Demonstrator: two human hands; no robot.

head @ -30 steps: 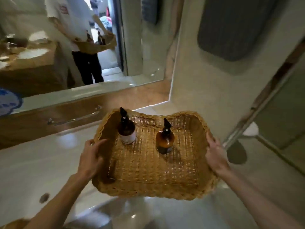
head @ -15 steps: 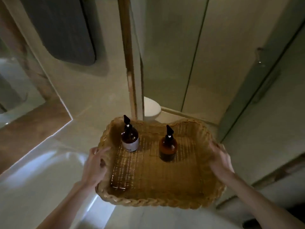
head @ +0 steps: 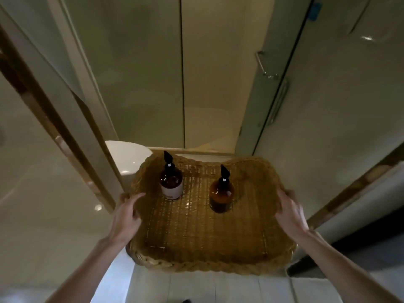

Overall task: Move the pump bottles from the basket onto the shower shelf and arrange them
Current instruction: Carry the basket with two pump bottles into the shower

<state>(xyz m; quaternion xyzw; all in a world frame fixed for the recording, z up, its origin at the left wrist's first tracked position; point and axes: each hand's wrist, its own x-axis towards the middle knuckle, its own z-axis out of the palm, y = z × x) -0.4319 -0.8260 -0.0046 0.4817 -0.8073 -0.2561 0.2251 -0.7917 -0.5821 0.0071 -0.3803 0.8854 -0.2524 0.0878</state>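
Observation:
I carry a wide wicker basket (head: 209,262) level in front of me. My left hand (head: 127,212) grips its left rim and my right hand (head: 290,212) grips its right rim. Two amber pump bottles with black pumps stand upright inside. The one with a white label (head: 171,182) is at the back left. The plain amber bottle (head: 221,194) stands right of it, a little nearer to me. No shower shelf is in view.
Frosted glass panels (head: 140,73) fill the view ahead. A glass door with a metal handle (head: 278,101) is at the right. A white toilet (head: 126,156) shows behind the basket's left corner. A wood-trimmed frame (head: 54,119) runs down the left.
My view has swung right, away from the mirror and bathtub, and now faces the glass panels and door. Both hands still hold the basket; the bottles keep their places.

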